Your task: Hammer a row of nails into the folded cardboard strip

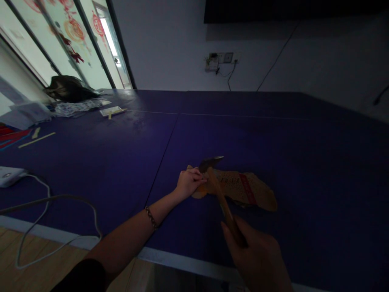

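My right hand point(258, 251) is wrapped round the wooden handle of a hammer point(223, 202). The dark metal hammer head hangs over the left end of a brown, insole-shaped piece point(263, 194) with small dark marks and a red band across it. My left hand point(189, 182) rests on that same end, close beside the hammer head, its thumb and fingertips pinched together. Whatever is between those fingertips is too small and dim to make out. The brown piece lies flat on the purple tabletop point(127, 162).
On the left, a white power strip point(12, 176) trails a pale cable point(94, 215) over the table's front edge. Red and blue strips point(13, 136), a small white tray point(112, 110) and a black bag point(71, 88) lie farther back. Wall sockets point(223, 58) are behind the table.
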Action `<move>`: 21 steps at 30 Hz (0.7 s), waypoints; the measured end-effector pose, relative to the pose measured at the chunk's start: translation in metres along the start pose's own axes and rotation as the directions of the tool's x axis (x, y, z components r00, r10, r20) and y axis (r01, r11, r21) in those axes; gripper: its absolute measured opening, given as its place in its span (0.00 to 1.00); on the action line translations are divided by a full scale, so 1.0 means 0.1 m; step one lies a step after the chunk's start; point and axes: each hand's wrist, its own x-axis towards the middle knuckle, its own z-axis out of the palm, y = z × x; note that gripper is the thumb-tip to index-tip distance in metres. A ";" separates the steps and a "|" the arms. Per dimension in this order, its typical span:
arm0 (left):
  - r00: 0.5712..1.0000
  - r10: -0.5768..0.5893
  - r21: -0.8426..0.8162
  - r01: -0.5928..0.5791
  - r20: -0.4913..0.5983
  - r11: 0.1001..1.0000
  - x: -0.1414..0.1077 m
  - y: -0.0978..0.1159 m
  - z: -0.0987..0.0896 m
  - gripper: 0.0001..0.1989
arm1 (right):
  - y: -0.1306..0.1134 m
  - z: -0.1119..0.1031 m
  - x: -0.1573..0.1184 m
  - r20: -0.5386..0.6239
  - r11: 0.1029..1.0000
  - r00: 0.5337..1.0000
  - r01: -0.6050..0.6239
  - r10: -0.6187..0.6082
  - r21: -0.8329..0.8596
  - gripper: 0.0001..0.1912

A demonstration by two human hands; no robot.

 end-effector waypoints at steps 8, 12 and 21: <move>1.000 -0.016 0.019 0.016 0.005 1.000 0.01 0.01 0.00 0.09 | 0.00 0.03 0.02 0.094 0.998 0.995 -0.020 0.025 -0.052 0.17; 1.000 -0.019 0.032 0.019 0.010 0.999 0.01 0.03 -0.03 0.08 | -0.01 -0.01 0.01 -0.040 0.999 0.999 0.030 -0.031 -0.022 0.18; 0.999 -0.026 0.024 0.025 0.023 0.999 0.01 0.01 -0.01 0.09 | 0.04 0.03 0.00 0.025 0.999 0.999 0.027 -0.026 -0.023 0.20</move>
